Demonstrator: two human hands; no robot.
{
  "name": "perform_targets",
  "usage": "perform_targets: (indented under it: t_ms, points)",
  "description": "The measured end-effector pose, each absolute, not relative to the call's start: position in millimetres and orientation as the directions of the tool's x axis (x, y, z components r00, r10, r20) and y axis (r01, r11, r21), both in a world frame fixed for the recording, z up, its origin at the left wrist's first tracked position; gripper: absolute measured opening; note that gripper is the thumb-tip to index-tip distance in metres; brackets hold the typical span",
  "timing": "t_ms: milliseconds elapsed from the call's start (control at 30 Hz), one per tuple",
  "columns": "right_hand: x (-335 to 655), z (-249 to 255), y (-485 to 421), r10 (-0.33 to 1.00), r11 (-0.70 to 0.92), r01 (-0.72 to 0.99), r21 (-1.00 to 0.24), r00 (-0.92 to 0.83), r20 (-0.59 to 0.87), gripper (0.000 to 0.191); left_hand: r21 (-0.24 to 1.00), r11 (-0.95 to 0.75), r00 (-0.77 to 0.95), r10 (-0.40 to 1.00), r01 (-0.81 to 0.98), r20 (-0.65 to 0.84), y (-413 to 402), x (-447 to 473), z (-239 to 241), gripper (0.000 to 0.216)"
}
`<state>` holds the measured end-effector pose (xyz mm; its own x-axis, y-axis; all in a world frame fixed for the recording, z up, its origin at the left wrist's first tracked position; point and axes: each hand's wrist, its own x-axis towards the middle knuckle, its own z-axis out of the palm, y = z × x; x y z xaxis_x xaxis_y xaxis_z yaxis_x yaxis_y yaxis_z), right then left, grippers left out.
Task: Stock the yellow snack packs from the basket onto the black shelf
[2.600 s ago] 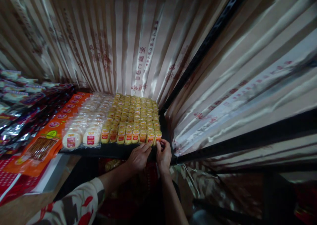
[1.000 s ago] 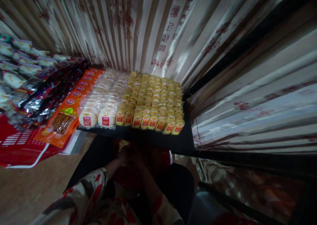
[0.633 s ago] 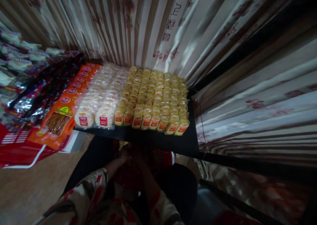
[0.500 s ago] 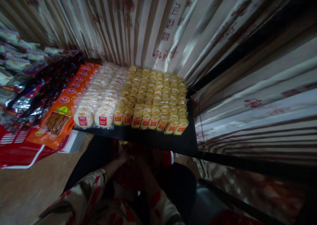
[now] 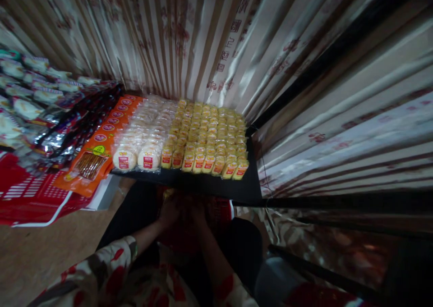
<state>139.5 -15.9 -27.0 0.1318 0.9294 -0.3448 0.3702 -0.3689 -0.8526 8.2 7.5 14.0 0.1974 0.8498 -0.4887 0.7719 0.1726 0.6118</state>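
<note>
Black shelf (image 5: 209, 187): yellow packs (image 5: 206, 140) in close rows on its right half, white round packs (image 5: 142, 135) beside them on its left half, orange packs (image 5: 98, 151) just off its left edge, silver packs (image 5: 50, 122) farther left, striped curtain (image 5: 189, 41) behind it. Below its front edge, in shadow: left hand (image 5: 169, 211) and right hand (image 5: 198, 213) close together at a red box (image 5: 219, 210), grip too dim to tell; patterned sleeve (image 5: 111, 271) below them.
</note>
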Motion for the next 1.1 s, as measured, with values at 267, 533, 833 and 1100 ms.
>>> perform_targets:
  t_ms: [267, 533, 833, 1100]
  points:
    - [148.8, 36.9, -22.4, 0.892, -0.429, 0.038, -0.902, 0.173, -0.417, 0.041, 0.796, 0.163, 0.382, 0.810, 0.583, -0.446, 3.7, -1.5, 39.0, 0.047]
    - [153.6, 65.8, -42.6, 0.946, -0.312, 0.045, -0.949, 0.105, -0.306, 0.041, 0.913, 0.229, 0.382, 0.853, 0.338, -0.356, -4.8, 4.0, 73.4, 0.033]
    - [174.3, 109.9, -45.7, 0.966, -0.147, 0.207, -0.967, 0.241, -0.095, 0.036, 0.901, -0.009, 0.449, 0.869, 0.433, -0.207, 15.6, 28.6, 129.3, 0.021]
    - [200.9, 112.7, -36.5, 0.946, -0.077, 0.278, -0.958, 0.324, 0.018, 0.040, 0.906, -0.199, 0.527, 0.849, 0.373, -0.030, 46.4, 57.9, 160.5, 0.049]
